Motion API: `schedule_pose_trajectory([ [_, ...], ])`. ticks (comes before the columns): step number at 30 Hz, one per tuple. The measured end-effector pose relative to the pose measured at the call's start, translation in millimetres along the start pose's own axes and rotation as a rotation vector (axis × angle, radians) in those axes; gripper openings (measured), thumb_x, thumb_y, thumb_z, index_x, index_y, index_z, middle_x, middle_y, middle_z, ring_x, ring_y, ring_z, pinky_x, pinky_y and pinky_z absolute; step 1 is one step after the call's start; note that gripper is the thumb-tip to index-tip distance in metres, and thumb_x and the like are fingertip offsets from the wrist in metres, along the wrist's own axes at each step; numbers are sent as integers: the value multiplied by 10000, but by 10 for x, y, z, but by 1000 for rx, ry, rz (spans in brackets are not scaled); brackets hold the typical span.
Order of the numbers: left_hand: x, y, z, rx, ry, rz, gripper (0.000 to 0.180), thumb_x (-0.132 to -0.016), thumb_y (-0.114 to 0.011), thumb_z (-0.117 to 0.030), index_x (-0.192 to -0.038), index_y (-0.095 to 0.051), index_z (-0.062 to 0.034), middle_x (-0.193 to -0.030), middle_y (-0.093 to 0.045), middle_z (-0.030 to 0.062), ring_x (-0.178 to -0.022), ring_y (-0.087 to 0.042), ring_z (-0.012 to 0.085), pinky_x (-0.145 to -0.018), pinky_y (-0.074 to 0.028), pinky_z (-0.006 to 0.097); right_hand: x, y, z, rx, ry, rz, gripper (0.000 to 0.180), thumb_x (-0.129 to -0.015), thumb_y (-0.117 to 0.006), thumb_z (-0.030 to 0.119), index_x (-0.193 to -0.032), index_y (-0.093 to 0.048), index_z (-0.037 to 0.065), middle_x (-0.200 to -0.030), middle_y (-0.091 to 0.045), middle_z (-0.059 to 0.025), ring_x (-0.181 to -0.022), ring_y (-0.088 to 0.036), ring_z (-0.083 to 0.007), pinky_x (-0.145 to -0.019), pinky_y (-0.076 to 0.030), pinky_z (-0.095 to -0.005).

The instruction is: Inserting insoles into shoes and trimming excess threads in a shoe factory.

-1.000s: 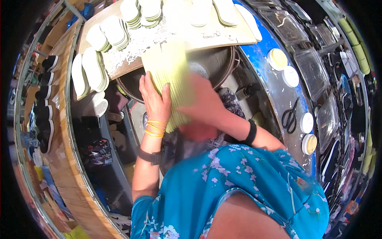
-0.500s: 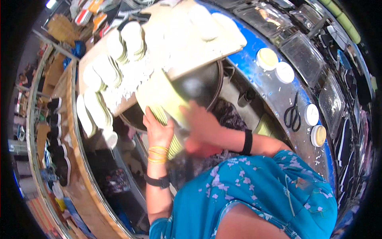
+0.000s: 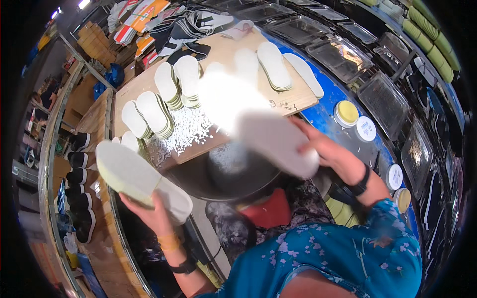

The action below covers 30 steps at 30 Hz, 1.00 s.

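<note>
My left hand [image 3: 149,213] is closed round a stack of pale insoles [image 3: 134,174], held tilted over the left side of a black basin [image 3: 248,193]. On the right, my right hand [image 3: 320,146] grips another insole [image 3: 276,141], its fingers on the rim nearest me; motion and glare blur its far end, and I cannot tell whether it is one or several. Beyond the basin lies a wooden board [image 3: 134,87]. Stacks of white-topped insoles [image 3: 155,114] stand along its left and back, with more insoles [image 3: 274,67] at its right. White scraps [image 3: 184,131] are scattered between them.
Round tubs [image 3: 346,113] and white lids [image 3: 365,128] line the blue-edged metal bench at right. Clear plastic trays [image 3: 382,102] sit beyond it. Dark shoes [image 3: 82,218] stand on a wooden shelf at left. A red item [image 3: 268,211] lies on my lap below the basin.
My hands were close together on yellow-green insoles over the basin. Now they are apart, the left moved left and the right moved right, each with insoles showing a pale face. The view has shifted.
</note>
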<state>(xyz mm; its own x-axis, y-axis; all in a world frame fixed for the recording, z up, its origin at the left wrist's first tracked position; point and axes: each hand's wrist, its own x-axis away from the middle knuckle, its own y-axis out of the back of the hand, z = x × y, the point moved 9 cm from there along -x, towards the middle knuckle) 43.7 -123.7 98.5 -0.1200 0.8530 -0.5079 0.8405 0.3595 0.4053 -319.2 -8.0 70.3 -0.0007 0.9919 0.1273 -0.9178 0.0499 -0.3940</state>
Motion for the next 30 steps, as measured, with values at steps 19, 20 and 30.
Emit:
schedule_pose_trajectory([
  [19,314,-599,189,890,397,121,591,-864,-390,-199,-1362,-129,-17,-1290,-347,166,-1127,-409,242,-942,-333,363,-1734,-435,-169,905,307,-278,660,-702,-670,242,-1195,-387,-94,-1238,-410,-273,-1160,-422,-296,-972,-325,-337],
  [20,330,-678,194,821,460,100,570,-881,-364,-192,-1365,-118,-16,-1307,-325,171,-1137,-403,246,-949,-329,369,-1585,-742,-492,982,83,-66,688,-692,-674,258,-1211,-380,-86,-1269,-375,-278,-1195,-384,-304,-996,-298,-341],
  [30,595,-684,-868,53,-373,170,263,-800,-515,-69,-1043,-517,31,-1106,-470,206,-1031,-462,347,-876,-370,396,-602,-930,-482,284,175,1,972,-574,-752,201,-1339,-190,-11,-1262,-407,-166,-1157,-413,-235,-951,-341,-325],
])
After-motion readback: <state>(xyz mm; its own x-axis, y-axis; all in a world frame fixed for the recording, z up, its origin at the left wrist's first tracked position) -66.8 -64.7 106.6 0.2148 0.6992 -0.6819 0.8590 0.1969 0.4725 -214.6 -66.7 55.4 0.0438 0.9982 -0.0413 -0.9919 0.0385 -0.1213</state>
